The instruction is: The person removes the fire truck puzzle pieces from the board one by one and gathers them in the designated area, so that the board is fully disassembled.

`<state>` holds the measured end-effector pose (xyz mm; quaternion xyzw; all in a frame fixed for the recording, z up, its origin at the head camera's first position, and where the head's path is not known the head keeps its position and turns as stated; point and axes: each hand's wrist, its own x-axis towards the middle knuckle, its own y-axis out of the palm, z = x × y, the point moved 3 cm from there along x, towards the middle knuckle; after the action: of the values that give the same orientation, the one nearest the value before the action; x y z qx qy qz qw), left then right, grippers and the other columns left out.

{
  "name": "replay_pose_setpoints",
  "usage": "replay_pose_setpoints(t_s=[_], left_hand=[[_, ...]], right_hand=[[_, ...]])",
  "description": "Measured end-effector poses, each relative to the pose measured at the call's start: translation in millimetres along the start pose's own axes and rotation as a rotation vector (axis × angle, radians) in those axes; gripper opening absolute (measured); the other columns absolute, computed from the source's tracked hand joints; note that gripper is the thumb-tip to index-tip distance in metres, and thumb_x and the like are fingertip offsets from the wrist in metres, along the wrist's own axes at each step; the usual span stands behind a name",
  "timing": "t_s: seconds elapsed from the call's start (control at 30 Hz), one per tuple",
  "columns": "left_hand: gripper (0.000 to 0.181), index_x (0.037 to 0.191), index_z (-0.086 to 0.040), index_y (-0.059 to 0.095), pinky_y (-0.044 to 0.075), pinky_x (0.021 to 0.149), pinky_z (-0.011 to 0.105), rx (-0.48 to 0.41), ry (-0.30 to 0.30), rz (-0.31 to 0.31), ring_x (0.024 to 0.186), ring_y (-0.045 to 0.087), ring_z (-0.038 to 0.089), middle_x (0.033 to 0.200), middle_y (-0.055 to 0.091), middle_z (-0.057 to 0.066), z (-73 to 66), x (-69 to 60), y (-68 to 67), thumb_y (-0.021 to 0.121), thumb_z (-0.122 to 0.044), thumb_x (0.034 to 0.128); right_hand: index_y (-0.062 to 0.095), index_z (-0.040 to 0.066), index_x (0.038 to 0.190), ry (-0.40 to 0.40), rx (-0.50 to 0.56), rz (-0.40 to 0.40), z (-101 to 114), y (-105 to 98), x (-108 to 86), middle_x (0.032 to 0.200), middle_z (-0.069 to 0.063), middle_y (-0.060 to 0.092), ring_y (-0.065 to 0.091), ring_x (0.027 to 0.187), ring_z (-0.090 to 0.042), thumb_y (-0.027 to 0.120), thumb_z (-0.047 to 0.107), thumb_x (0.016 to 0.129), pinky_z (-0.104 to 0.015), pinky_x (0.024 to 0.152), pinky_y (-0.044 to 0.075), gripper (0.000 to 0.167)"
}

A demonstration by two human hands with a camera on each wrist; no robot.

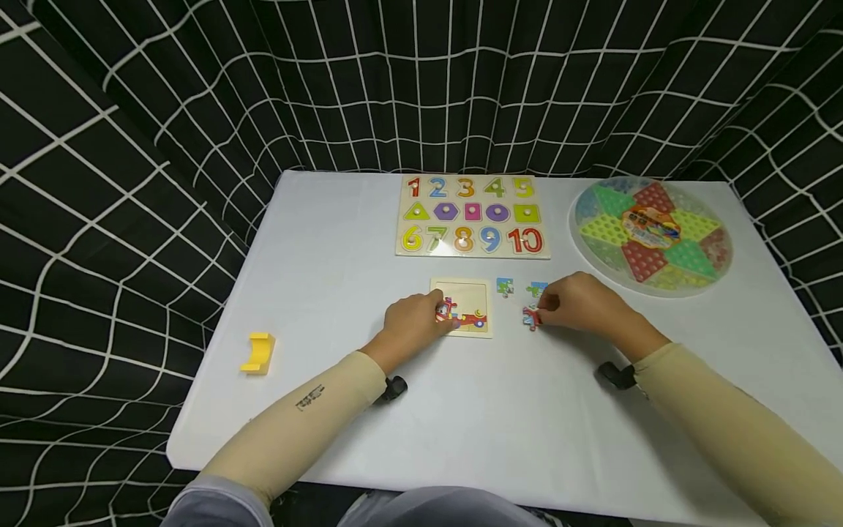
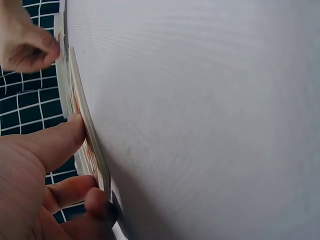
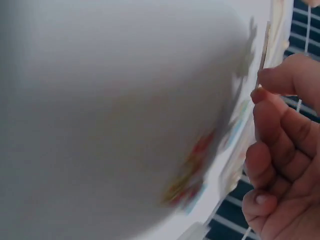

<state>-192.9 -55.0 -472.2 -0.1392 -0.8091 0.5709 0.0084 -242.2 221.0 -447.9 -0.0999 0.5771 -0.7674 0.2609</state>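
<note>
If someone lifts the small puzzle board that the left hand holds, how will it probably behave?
The board is probably stiff: its edge looks straight in the left wrist view, where the left hand grips it. It is likely light, being small and thin. The red pieces in it may slide out if it tips, as its rim looks shallow.

Head view looks down on the table [image 1: 329, 249], wrist views skim it closely; head and left share both hands [image 1: 412, 322] [image 1: 582, 309].
</note>
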Motion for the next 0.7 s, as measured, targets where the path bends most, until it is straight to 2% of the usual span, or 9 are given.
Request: replay_pose_setpoints(t_s=[0.13, 0.27, 0.43, 0.53, 0.6, 0.7], left_hand=[[0.044, 0.105, -0.016, 0.061, 0.040, 0.052, 0.033, -0.022, -0.006, -0.006, 0.063, 0.055, 0.016, 0.071, 0.058, -0.004, 1.5, -1.9, 0.3, 0.068, -0.055, 0.0862], [0.043, 0.107, -0.016, 0.060, 0.040, 0.051, 0.034, -0.041, -0.004, 0.012, 0.062, 0.054, 0.017, 0.069, 0.058, -0.004, 3.8, -3.0, 0.8, 0.067, -0.054, 0.0875], [0.041, 0.116, -0.017, 0.060, 0.042, 0.055, 0.034, -0.039, -0.011, 0.047, 0.067, 0.056, 0.017, 0.081, 0.065, 0.001, 7.0, -3.8, 1.4, 0.067, -0.048, 0.0902], [0.043, 0.118, -0.017, 0.061, 0.043, 0.057, 0.034, -0.030, -0.018, 0.022, 0.070, 0.057, 0.017, 0.088, 0.067, 0.003, 6.2, -4.7, 0.8, 0.069, -0.048, 0.0891], [0.044, 0.115, -0.016, 0.063, 0.043, 0.056, 0.034, -0.014, -0.021, -0.009, 0.069, 0.057, 0.017, 0.086, 0.066, 0.003, 4.3, -5.5, 0.4, 0.070, -0.049, 0.0875], [0.042, 0.109, -0.015, 0.066, 0.042, 0.054, 0.033, 0.030, -0.021, -0.051, 0.066, 0.056, 0.016, 0.078, 0.060, -0.001, 0.4, -7.0, 0.1, 0.072, -0.049, 0.0858]], right_hand=[[0.071, 0.016, 0.074, -0.053, 0.034, -0.035, -16.5, 0.9, -11.9, 0.067, 0.009, 0.061, 0.052, 0.064, -0.011, 0.078, 0.016, 0.077, -0.033, 0.062, 0.045, 0.007], [0.072, 0.016, 0.075, -0.085, 0.062, -0.054, -22.2, 2.6, -13.5, 0.068, 0.010, 0.061, 0.053, 0.064, -0.009, 0.079, 0.016, 0.078, -0.032, 0.062, 0.046, 0.008], [0.071, 0.018, 0.074, -0.044, 0.098, -0.007, -19.5, -1.2, -11.0, 0.066, 0.010, 0.060, 0.051, 0.060, -0.009, 0.081, 0.020, 0.080, -0.030, 0.056, 0.043, 0.011], [0.071, 0.017, 0.075, -0.001, 0.125, 0.017, -10.4, -5.3, -6.8, 0.062, 0.008, 0.060, 0.050, 0.054, -0.012, 0.079, 0.022, 0.083, -0.031, 0.050, 0.042, 0.012], [0.072, 0.015, 0.078, 0.004, 0.149, 0.030, 1.7, -4.7, -0.3, 0.061, 0.006, 0.060, 0.051, 0.051, -0.012, 0.078, 0.023, 0.085, -0.031, 0.048, 0.042, 0.011], [0.074, 0.013, 0.082, -0.055, 0.129, 0.026, 26.4, 2.0, 14.3, 0.063, 0.007, 0.061, 0.052, 0.052, -0.010, 0.076, 0.023, 0.086, -0.030, 0.051, 0.043, 0.011]])
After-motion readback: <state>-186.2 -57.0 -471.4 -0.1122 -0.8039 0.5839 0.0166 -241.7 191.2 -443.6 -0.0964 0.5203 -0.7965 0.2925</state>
